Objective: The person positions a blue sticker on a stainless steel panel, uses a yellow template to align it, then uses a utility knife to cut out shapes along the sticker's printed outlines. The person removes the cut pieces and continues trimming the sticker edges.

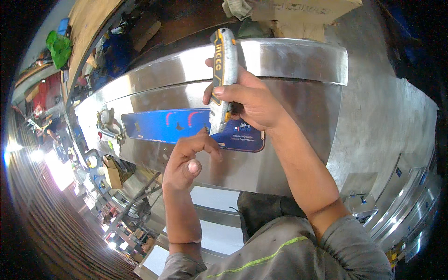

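Note:
My right hand [259, 100] is wrapped round a utility knife [223, 70] with a grey, yellow and black body, its blade end tilted down toward my left hand. Just below that tip is my left hand [191, 156], fingers curled and apart, with nothing seen in it. Its forefinger reaches the lower edge of a long blue printed panel [156, 126], though I cannot tell if it touches. The panel lies on a shiny stainless steel sheet-metal piece [294, 107] with a raised far rim. Both hands hide part of the panel's right half.
A clamp-like metal tool [109, 123] rests at the steel piece's left end. Beyond the far rim is a cardboard box [308, 14]. A green plastic bag [59, 49] and a small brown carton [112, 172] are at left. Several steel panels [401, 196] stand at right.

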Demonstrator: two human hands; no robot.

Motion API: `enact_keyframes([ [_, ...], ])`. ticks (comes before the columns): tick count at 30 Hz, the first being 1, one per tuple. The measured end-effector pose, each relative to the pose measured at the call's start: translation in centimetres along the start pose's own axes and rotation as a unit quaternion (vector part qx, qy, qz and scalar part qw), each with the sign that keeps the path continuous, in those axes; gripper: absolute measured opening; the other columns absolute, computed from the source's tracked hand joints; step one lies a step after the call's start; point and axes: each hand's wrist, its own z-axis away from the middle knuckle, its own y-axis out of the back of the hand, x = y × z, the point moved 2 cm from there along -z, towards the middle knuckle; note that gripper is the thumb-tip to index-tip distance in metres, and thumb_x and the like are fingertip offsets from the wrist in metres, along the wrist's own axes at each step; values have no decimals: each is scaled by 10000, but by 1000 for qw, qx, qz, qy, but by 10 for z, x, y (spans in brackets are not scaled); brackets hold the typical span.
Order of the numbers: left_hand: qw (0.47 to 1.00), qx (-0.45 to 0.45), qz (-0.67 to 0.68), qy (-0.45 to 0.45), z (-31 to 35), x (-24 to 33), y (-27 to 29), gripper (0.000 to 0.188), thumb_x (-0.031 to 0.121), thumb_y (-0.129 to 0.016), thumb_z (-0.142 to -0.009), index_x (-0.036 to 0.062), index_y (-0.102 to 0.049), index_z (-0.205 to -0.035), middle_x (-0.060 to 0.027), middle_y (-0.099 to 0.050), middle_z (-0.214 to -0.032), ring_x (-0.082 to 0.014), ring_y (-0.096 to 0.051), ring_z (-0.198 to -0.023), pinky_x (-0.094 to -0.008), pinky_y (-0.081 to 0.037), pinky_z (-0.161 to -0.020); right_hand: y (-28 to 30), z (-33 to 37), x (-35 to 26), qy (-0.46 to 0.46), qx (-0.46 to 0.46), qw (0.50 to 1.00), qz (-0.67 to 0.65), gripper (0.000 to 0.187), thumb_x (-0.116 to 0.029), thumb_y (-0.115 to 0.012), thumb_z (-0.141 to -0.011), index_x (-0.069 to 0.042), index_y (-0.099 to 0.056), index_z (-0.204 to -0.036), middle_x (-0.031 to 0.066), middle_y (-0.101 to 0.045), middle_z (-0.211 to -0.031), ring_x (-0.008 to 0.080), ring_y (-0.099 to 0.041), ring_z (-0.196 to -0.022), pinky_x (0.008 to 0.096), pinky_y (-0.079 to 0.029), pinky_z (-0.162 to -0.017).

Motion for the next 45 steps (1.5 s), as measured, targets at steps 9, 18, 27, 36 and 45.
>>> enact_keyframes([
  [9,990,38,45,125,-17,2,-7,1017,789,-73,-925,-40,-648,-793,-186,-647,-760,-326,-628,-765,-423,-479,-775,2,-2,0,37,22,999,20,630,-161,-623,-905,-2,-362,-1457,132,-663,-956,131,-586,-846,261,-474,-724],
  [18,978,107,59,169,-19,-8,4,986,817,-99,-914,-1,-611,-712,-161,-641,-732,-284,-618,-739,-381,-461,-771,3,0,-6,42,-1,999,5,628,-165,-621,-891,-3,-381,-1449,131,-667,-954,148,-574,-919,293,-437,-826],
  [27,971,189,-34,142,-28,-16,14,226,229,-664,-955,22,-577,-932,-76,-597,-790,-137,-581,-757,-257,-456,-678,4,2,-4,40,-24,986,162,666,-195,-714,-889,1,-393,-1438,94,-671,-1010,153,-609,-972,311,-461,-911],
  [36,928,353,-110,42,-3,-32,-20,599,-71,-646,-776,53,-522,-1349,-157,-366,-1449,-311,-553,-1217,-364,-596,-864,-2,4,6,15,6,922,386,653,-197,-762,-841,26,-435,-1361,216,-682,-1138,309,-673,-1062,408,-514,-935],
  [45,891,415,-183,-7,0,-43,-26,687,-155,-604,-742,61,-532,-1390,-231,-252,-1538,-320,-567,-1209,-326,-626,-816,-15,5,11,1,8,918,396,812,-156,-781,-863,15,-312,-1504,126,-668,-1118,176,-617,-1060,309,-500,-932],
])
